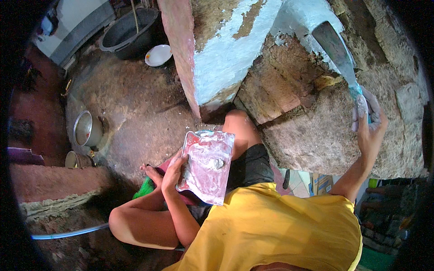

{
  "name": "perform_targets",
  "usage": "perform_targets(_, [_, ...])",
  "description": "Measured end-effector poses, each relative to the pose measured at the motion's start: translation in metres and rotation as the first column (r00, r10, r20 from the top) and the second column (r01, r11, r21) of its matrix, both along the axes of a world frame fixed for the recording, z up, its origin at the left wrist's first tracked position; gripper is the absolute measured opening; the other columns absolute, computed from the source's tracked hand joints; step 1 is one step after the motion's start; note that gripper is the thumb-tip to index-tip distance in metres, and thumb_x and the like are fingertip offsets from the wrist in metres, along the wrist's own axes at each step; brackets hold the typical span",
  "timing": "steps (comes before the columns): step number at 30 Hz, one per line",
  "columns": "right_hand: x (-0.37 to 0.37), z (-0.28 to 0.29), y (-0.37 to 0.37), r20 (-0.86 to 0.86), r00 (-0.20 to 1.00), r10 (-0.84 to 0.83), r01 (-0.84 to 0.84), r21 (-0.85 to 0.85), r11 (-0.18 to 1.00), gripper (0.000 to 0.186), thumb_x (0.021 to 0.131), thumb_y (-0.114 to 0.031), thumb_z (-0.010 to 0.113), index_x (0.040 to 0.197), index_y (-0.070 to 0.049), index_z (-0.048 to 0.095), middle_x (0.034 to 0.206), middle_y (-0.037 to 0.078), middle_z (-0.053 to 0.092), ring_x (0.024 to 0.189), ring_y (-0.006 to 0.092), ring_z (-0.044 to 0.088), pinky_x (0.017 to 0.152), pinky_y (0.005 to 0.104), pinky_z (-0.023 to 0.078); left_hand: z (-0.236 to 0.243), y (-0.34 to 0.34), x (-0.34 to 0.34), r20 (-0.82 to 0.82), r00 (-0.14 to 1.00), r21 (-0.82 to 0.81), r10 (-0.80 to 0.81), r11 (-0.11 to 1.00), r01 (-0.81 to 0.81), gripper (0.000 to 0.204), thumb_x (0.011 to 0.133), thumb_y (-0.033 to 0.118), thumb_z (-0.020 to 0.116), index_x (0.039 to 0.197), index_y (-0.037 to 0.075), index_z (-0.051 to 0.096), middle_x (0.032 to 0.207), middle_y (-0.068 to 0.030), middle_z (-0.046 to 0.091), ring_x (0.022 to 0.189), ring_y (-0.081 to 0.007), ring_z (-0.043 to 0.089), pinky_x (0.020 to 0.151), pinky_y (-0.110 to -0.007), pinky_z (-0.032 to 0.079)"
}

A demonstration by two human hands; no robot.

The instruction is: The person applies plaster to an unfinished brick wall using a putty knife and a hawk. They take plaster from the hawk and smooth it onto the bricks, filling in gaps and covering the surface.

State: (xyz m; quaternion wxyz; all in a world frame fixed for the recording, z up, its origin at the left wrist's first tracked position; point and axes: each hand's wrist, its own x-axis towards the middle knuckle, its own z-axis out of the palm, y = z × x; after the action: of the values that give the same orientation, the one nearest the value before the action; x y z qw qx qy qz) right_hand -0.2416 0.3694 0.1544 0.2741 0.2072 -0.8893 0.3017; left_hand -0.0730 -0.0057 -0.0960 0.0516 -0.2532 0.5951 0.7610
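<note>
My left hand (173, 173) is closed on the edge of a red plastic board (205, 183) and holds it over my lap. White smears cover the board, and a small lump of putty (217, 163) lies on it. At the upper right, my right hand (370, 110) grips the turquoise handle of a putty knife (335, 49). Its wide metal blade is raised in front of the rough stone wall, by a patch of wet white plaster (296, 22); whether it touches I cannot tell. White residue coats my right fingers.
A white-coated pillar (224, 67) stands ahead, beside bare stone (312, 131). On the earthen floor (126, 113) to the left are a black tub (120, 43), a white plate (158, 55), a metal pot (89, 128) and another small pot (77, 160). A pale blue hose (72, 234) runs at the lower left.
</note>
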Motion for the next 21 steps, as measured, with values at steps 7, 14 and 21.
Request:
perform_targets(7, [0.011,0.007,-0.016,0.095,0.995,-0.031,0.031,-0.003,1.0,0.028,0.086,-0.003,0.047,0.113,0.003,0.052,0.077,0.002,0.055,0.057,0.0034,0.045,0.046,0.0178,0.034,0.001,-0.002,0.002,0.003,1.0,0.01,0.011,1.0,-0.011,0.046,0.086,0.023,0.048,0.123,-0.002,0.043,0.116,-0.0055,0.05,0.106,-0.015,0.045,0.093,-0.025,0.03])
perform_targets(14, [-0.002,0.002,-0.016,-0.008,0.999,-0.041,0.042,0.096,0.994,0.026,0.086,-0.004,0.048,0.11,0.0,0.056,0.071,-0.001,0.053,0.054,0.003,0.043,0.047,0.0179,0.033,0.017,-0.002,0.002,-0.016,1.0,-0.009,-0.008,1.0,0.008,0.046,0.086,0.023,0.048,0.124,-0.002,0.042,0.118,-0.0057,0.049,0.108,-0.0154,0.044,0.094,-0.025,0.029])
perform_targets(21, [-0.003,0.004,-0.02,-0.071,0.996,-0.06,0.075,0.225,0.971,0.027,0.085,-0.004,0.047,0.109,-0.001,0.056,0.072,-0.001,0.054,0.056,0.003,0.044,0.048,0.0178,0.034,0.013,-0.001,0.002,0.027,1.0,-0.023,0.006,1.0,-0.006,0.048,0.086,0.023,0.048,0.125,-0.002,0.041,0.12,-0.0063,0.048,0.11,-0.0159,0.043,0.096,-0.025,0.028])
